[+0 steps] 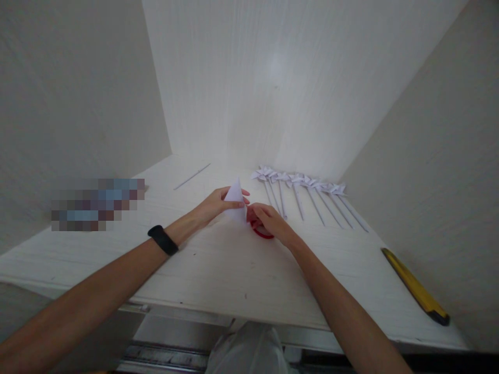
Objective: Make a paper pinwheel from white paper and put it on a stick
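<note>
My left hand (215, 204) pinches a folded white paper triangle (236, 195) and holds it upright just above the white table (218, 270). A black band sits on that wrist. My right hand (268, 219) is closed around red-handled scissors (260, 231), right beside the paper's lower right edge. The scissor blades are hidden behind the fingers and paper.
Several white paper pinwheels on sticks (304, 193) lie in a row at the back right. A loose white stick (192, 176) lies back left. A yellow and black utility knife (415, 286) rests near the right wall. A blurred patch (97, 203) sits at left.
</note>
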Available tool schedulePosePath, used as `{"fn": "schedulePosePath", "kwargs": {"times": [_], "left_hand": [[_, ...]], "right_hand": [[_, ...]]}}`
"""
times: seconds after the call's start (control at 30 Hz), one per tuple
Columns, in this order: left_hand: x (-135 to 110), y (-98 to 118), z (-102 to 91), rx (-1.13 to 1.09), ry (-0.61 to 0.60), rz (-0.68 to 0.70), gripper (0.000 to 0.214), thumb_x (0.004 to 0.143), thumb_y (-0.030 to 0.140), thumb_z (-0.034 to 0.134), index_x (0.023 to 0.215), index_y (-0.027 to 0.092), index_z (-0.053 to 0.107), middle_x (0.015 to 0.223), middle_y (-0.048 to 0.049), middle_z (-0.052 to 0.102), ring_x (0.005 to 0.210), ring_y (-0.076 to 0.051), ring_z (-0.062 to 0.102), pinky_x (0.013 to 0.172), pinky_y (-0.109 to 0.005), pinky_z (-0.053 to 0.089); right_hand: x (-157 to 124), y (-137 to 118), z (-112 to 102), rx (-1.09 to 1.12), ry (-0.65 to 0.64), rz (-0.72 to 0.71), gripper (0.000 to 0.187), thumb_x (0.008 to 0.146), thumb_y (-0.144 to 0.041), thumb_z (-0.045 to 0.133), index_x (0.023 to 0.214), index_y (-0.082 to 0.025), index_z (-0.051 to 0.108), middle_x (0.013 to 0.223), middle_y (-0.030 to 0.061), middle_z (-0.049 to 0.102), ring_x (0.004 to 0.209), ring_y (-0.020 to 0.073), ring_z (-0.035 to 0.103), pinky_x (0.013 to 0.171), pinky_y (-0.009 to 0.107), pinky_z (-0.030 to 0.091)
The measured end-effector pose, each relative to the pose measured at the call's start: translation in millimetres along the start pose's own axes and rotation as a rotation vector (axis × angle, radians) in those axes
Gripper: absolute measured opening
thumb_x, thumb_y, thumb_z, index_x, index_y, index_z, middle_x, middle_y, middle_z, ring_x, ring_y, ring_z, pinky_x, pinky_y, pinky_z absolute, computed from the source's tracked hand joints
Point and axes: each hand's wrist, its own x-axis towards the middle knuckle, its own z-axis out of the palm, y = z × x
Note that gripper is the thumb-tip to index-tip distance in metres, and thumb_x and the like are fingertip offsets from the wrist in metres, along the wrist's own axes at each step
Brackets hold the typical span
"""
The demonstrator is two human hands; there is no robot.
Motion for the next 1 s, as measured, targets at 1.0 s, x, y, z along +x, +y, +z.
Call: {"fn": "schedulePosePath", "kwargs": {"times": [1.0], "left_hand": [[-3,6,8.6,-0.1,0.037,0.002,0.048,0.063,0.017,0.071,0.109,0.011,0.061,0.105,-0.0104,0.068,0.09,-0.02,0.063,0.081,-0.031,0.046]], "right_hand": [[3,-3,-9,0.085,0.333,-0.11,0.025,0.071,-0.028,0.057,0.094,-0.02,0.061,0.081,0.0007,0.061,0.066,0.0137,0.055,0.057,0.026,0.047]]}}
